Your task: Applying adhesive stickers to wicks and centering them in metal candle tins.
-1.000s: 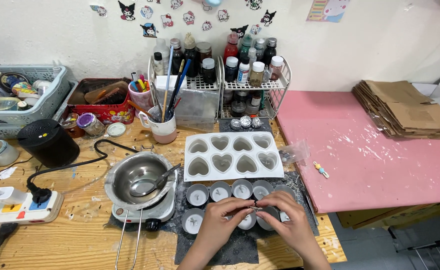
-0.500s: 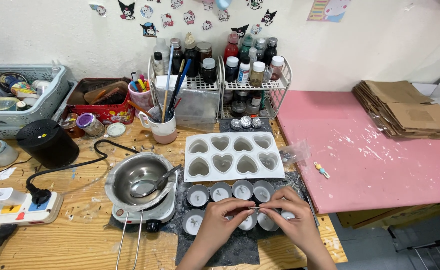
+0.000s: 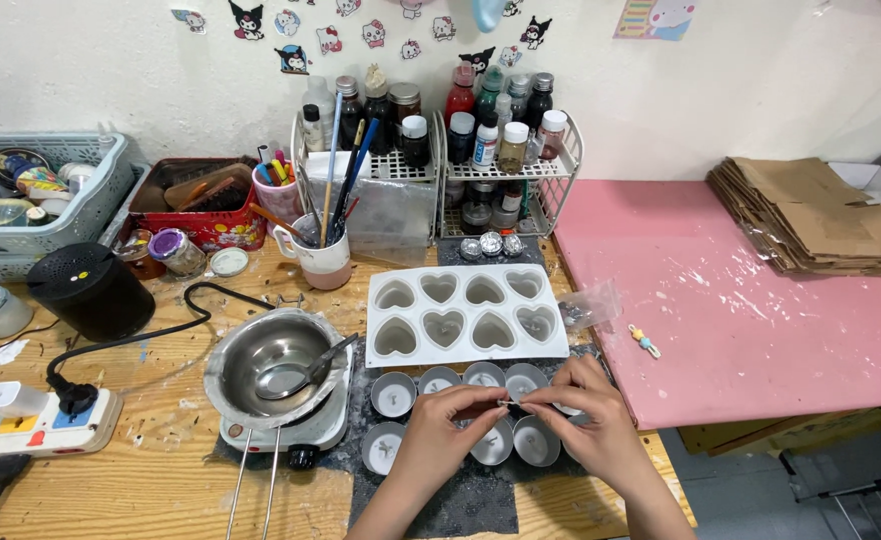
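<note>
Right now both hands meet over the rows of small metal cups (image 3: 394,394): the left hand (image 3: 439,435) and the right hand (image 3: 591,420) each pinch one end of a thin wick piece (image 3: 510,403), fingertips closed on it, stretched level between them just above the cups at about six o'clock on the bench.

What could go wrong, as I judge it: the wick is tiny and held only by fingertip pressure, so a slip could drop it into a cup or onto the dark mat (image 3: 471,500), where it would be hard to spot. A wrist dipping could also knock a cup out of its row, since they sit touching one another. The steel bowl (image 3: 273,362) on its small hotplate (image 3: 291,430) stands just beside the left forearm, at about nine o'clock from the hands, with a spoon (image 3: 306,368) resting in it; an elbow swinging out could tip it. Whether it is hot I cannot tell.

Just past the cups, at twelve o'clock, lies a white heart mould (image 3: 466,312). The wooden bench (image 3: 141,490) is crowded: a power strip (image 3: 31,420) at nine, a mug of brushes (image 3: 323,258) and a wire rack of bottles (image 3: 441,140) at twelve, a pink board (image 3: 741,300) with stacked cardboard (image 3: 811,215) toward two. Stickers dot the white wall.
</note>
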